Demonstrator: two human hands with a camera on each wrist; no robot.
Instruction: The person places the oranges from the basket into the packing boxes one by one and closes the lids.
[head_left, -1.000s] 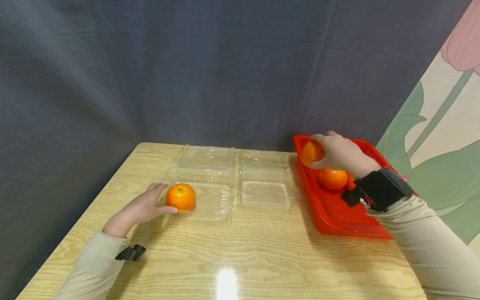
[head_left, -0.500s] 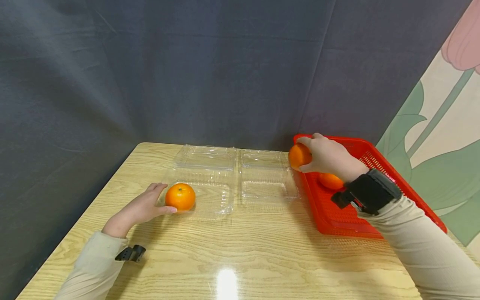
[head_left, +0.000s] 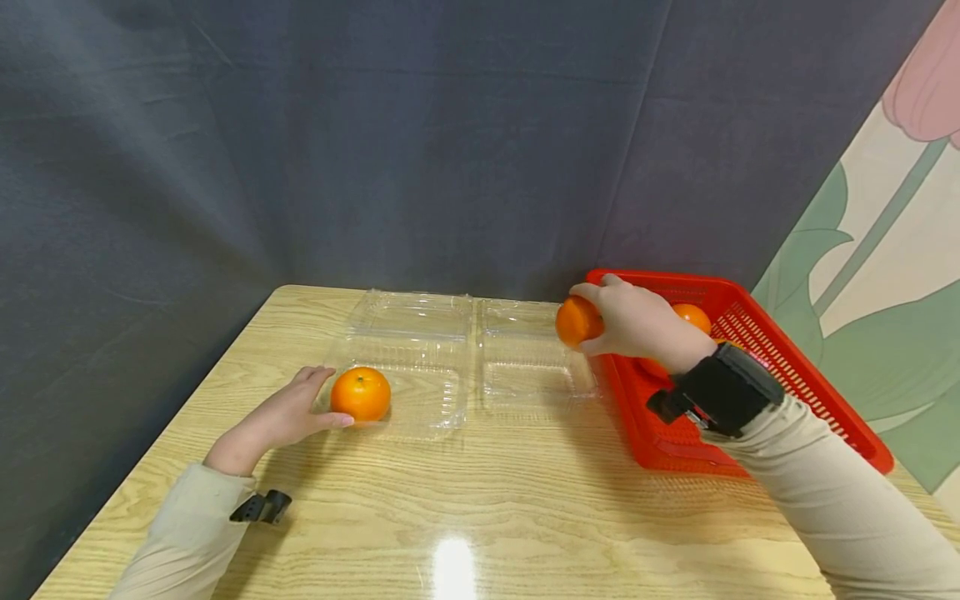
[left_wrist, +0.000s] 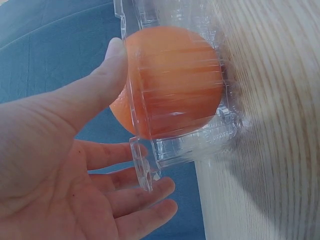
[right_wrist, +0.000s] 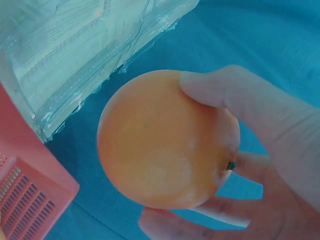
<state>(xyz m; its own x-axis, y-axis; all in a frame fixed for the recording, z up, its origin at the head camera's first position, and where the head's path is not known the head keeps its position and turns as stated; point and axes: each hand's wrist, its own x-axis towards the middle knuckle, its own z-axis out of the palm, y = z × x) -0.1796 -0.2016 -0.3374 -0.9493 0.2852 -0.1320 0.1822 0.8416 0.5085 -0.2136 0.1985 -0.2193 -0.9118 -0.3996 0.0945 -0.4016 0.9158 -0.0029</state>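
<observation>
My right hand (head_left: 637,323) grips an orange (head_left: 579,322) between thumb and fingers, over the basket's left edge beside the smaller clear plastic container (head_left: 536,367). In the right wrist view, the held orange (right_wrist: 160,145) shows its green stem end toward the palm. Another orange (head_left: 362,393) sits at the left end of the larger clear plastic container (head_left: 420,392). My left hand (head_left: 288,412) rests loosely around that end, fingers extended. Through the left wrist view, the thumb lies by the orange (left_wrist: 175,85) at the container rim and the fingers reach along its corner.
A red perforated basket (head_left: 825,417) stands on the right of the wooden table (head_left: 487,500), with several oranges (head_left: 692,317) inside, partly hidden by the right arm. Both containers have their lids (head_left: 416,312) folded back. A dark cloth (head_left: 450,150) hangs behind the table.
My right hand has carried the orange left, from over the basket to the smaller container's right side. The left hand and its orange have stayed in place.
</observation>
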